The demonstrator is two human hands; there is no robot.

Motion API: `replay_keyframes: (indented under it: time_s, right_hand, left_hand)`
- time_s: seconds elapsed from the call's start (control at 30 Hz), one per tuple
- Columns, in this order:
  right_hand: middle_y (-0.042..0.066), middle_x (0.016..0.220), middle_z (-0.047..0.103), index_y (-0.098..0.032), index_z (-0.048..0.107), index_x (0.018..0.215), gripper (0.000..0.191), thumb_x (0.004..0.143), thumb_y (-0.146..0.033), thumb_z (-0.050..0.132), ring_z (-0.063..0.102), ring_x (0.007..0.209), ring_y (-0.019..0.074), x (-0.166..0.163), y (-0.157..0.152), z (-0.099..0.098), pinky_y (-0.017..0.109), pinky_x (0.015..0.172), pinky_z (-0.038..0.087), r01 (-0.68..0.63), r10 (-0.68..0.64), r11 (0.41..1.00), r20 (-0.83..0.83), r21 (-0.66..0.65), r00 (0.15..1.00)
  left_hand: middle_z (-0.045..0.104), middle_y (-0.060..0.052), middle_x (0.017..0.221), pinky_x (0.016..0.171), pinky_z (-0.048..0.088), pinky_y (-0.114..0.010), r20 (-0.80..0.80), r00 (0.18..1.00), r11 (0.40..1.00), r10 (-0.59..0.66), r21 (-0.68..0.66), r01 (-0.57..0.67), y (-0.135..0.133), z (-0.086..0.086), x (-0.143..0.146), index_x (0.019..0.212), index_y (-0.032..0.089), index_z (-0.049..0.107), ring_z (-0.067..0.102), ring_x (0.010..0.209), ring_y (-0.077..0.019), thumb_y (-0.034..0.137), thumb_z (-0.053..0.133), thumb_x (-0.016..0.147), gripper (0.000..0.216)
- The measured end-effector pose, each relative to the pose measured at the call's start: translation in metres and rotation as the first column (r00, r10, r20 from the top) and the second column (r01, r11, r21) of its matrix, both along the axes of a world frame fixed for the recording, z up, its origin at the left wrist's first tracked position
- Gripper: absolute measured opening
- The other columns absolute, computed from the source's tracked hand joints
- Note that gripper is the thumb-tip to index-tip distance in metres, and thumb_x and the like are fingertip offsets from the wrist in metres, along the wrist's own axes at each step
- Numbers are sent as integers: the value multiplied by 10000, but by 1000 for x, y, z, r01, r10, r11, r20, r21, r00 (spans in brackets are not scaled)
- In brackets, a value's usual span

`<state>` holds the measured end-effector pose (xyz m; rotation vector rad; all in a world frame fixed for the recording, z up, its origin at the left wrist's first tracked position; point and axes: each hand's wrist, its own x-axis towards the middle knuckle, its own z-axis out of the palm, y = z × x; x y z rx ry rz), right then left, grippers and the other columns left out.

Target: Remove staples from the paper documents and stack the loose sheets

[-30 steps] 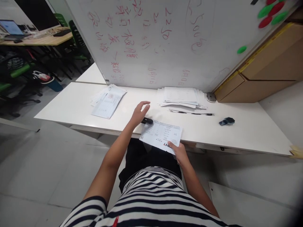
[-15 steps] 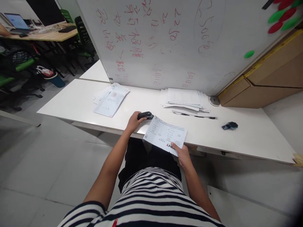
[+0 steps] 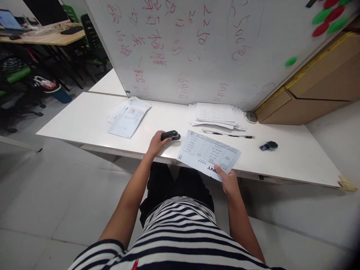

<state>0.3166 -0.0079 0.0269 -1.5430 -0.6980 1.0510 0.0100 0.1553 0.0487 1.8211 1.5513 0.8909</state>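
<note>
My left hand is wrapped round a black stapler at the front part of the white table. The stapler points right, and a small gap parts it from the paper. With thumb on top, my right hand grips the lower right edge of a printed sheet of paper. The sheet is tilted and reaches over the table's front edge; its print faces up. The fingers under the sheet are hidden.
A stack of papers lies by the whiteboard, with a pen in front. Another paper pile is at the left. A dark wristwatch rests right on the white table. Cardboard boxes stand at the right.
The paper has moved right with my right hand, away from the stapler, whose jaw its corner met before. My left hand keeps hold of the stapler. The view has shifted slightly.
</note>
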Motion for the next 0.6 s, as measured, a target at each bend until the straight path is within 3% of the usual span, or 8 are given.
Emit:
replay_keyframes:
  time_s: [0.6]
  right_hand:
    - [86, 1115, 709, -177, 715, 1030, 475, 638, -434, 798, 641, 1075, 313, -9, 3, -15, 493, 1006, 467, -24, 23, 998, -8, -53, 1000]
  left_hand:
    - [575, -48, 974, 738, 416, -323, -13, 1000, 1000, -9, 18, 9, 0, -1, 1, 1007, 216, 511, 540, 875, -192, 469, 610, 809, 336]
